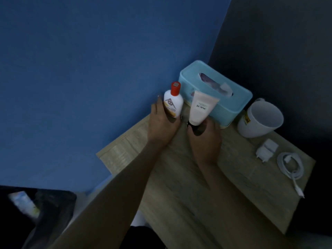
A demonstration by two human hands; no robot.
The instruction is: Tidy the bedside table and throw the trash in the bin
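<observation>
On the wooden bedside table (188, 198), my left hand (162, 123) grips a white bottle with a red cap (173, 102), held upright near the table's far left corner. My right hand (204, 139) holds a pale pink tube (201, 107) by its dark cap end, and the tube stands upright against the front of a light blue tissue box (231, 103). Bottle and tube stand side by side, a small gap apart. A black bin (48, 212) with trash inside sits on the floor at the lower left.
A white mug (260, 119) stands right of the tissue box. A white charger plug (265, 149) and a coiled white cable (291, 167) lie near the table's right edge. A blue wall rises behind the table, and a dark surface lies to the right.
</observation>
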